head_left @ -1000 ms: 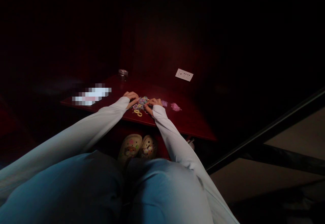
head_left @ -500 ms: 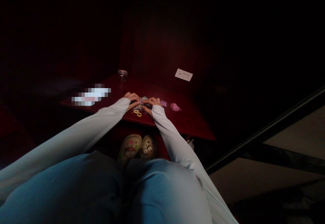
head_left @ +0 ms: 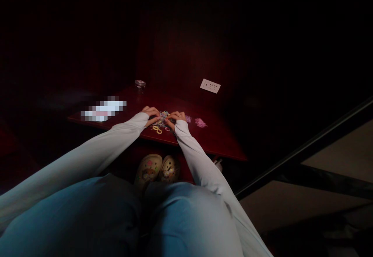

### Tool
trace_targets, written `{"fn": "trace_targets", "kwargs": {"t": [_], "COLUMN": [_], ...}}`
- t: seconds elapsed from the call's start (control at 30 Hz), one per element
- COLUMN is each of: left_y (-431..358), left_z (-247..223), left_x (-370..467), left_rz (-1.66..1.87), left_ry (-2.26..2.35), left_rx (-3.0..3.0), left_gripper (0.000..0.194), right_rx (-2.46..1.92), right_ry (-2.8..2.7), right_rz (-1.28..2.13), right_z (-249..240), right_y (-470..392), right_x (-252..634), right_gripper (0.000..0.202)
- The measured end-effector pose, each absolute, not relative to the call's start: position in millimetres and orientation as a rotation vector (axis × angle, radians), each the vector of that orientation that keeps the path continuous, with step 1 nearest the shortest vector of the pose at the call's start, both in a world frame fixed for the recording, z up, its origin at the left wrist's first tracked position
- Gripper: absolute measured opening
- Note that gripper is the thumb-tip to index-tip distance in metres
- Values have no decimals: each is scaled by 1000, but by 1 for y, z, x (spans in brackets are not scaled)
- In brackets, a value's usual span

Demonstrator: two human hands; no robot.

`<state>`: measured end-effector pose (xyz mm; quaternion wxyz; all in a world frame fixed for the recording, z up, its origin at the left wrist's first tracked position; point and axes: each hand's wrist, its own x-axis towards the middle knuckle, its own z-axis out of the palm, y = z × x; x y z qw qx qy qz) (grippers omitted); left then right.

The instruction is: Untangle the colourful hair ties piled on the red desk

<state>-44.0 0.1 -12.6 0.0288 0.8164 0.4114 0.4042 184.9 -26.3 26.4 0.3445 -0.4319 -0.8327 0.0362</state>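
A loose pile of multicoloured hair ties lies on the dark red table, between my two hands. My left hand reaches in from the left, thumb and fingers drawn together at the pile's edge. From the right, my right hand pinches at the same pile with its thumb near the fingertips. What either hand holds is too small to make out. Yellow hair ties lie at the near side of the pile. Right of my right hand are a purple bunch and a pink bunch.
The small table has its near edge just past my shoes. A clear lidded jar stands at the back left. A bright, pixelated flat object lies on the left. A white socket plate is on the wall behind.
My right hand has shifted slightly, and a dark item beneath its fingers no longer shows. A small pink ring now shows in front of it. My left hand stays nearly still.
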Motion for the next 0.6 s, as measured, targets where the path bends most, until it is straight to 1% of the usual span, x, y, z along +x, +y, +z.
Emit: {"fn": "trace_targets", "kwargs": {"t": [0.1, 0.2, 0.3, 0.4, 0.5, 0.6], "left_y": [-8, -16, -20, -21, -21, -22], "left_z": [-9, -4, -1, 1, 2, 3], "left_x": [-42, -41, -41, -41, -40, -39], "left_rz": [1272, 1281, 1257, 1233, 1228, 1235], "left_ry": [1264, 1262, 1268, 1288, 1304, 1320], "left_rx": [2516, 2507, 2500, 2490, 2479, 2468], "left_gripper": [36, 37, 38, 39, 39, 40], "right_rx": [-1266, -1507, -1713, -1796, -1796, -1756], "right_ry": [-1996, -1721, -1525, -1505, -1577, -1601], "right_rz": [82, 63, 29, -34, -63, -49], "right_z": [29, 32, 33, 29, 24, 21], "right_y": [-22, -15, -6, 2, 7, 9], "right_x": [191, 209, 232, 250, 258, 258], "right_gripper": [18, 23, 24, 23, 26, 23]}}
